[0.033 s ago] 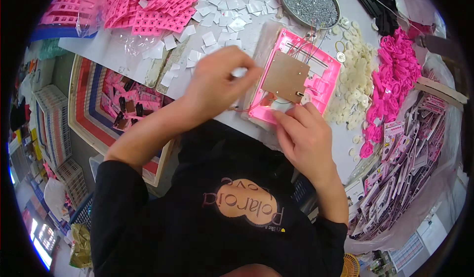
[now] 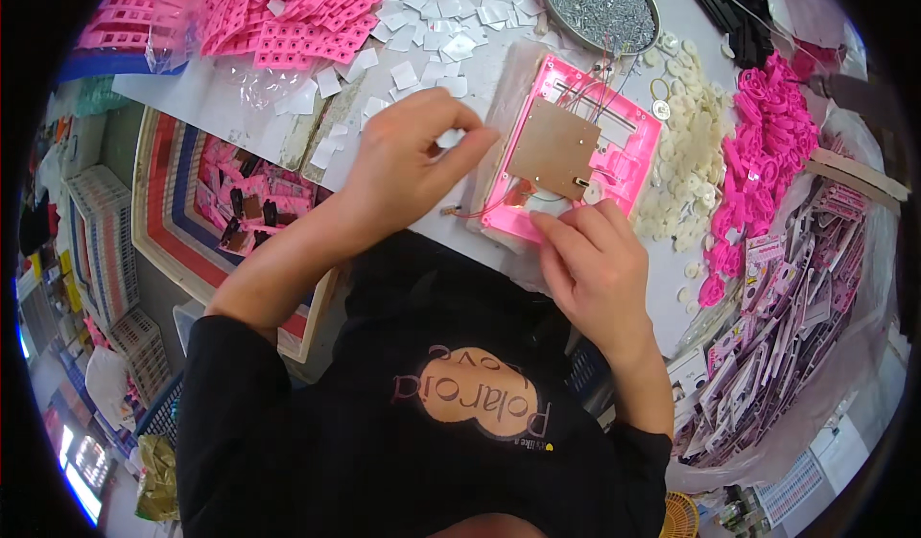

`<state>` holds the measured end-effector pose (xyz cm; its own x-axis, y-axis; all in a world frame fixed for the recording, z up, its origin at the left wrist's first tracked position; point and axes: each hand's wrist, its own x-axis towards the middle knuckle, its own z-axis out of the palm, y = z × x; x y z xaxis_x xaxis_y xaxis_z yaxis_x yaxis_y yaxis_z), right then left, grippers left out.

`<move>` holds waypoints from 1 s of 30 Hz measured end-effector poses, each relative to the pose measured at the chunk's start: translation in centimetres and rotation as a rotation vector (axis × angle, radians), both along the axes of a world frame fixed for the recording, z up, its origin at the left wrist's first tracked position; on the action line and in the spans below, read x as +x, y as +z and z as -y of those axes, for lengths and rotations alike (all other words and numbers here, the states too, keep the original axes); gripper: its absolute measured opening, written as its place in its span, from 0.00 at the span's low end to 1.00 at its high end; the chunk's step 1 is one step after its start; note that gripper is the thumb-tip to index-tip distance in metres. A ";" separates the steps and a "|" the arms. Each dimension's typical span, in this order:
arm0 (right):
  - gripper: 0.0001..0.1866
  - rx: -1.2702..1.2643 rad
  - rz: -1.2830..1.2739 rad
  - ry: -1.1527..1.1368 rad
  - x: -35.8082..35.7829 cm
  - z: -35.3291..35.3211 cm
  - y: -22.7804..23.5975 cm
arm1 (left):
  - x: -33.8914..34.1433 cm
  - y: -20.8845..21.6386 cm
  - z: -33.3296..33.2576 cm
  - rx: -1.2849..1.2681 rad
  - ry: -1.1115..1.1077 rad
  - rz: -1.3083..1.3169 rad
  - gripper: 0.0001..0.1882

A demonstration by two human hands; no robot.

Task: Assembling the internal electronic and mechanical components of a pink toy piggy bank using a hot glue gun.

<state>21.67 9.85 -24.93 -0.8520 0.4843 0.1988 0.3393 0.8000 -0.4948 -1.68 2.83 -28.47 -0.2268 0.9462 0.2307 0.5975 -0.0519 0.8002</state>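
Note:
A pink plastic housing (image 2: pixel 498 214) lies tilted on the table in front of me. Inside it sits a brown circuit board (image 2: pixel 552 144), with thin wires (image 2: pixel 602 99) running from its far side and red wires (image 2: pixel 472 215) trailing over the near left edge. My right hand (image 2: pixel 600 269) has curled fingers on the housing's near right edge; a small white disc (image 2: pixel 593 191) shows just beyond the fingertips. To the left of the housing, my left hand (image 2: pixel 408 159) hovers with thumb and forefinger brought together. Whatever lies between those fingertips is too small to make out.
A round metal tray (image 2: pixel 655 10) of screws stands behind the housing. White discs (image 2: pixel 686 144) and pink parts (image 2: pixel 763 135) pile up on the right. White squares (image 2: pixel 459 47) and pink panels (image 2: pixel 317 39) lie far left. A basket (image 2: pixel 177 240) stands lower left.
My left hand has shifted slightly left, away from the housing. The right hand and the housing look almost unmoved.

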 end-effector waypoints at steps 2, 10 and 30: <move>0.16 0.023 -0.041 -0.021 -0.1 -0.1 -0.5 | -0.2 0.6 1.4 -0.179 -0.147 0.021 0.08; 0.20 0.147 0.083 -0.044 -1.1 0.6 -1.4 | -2.8 1.3 0.6 -0.566 -0.275 0.821 0.12; 0.19 -0.059 0.149 0.164 0.0 -1.2 -0.2 | -2.0 2.1 -1.0 -0.447 -0.365 0.945 0.15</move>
<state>21.71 11.05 -25.17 -0.9383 0.3436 0.0402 0.2797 0.8218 -0.4964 -3.70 3.79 -26.35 0.1789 0.9468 -0.2675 -0.2564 0.3074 0.9164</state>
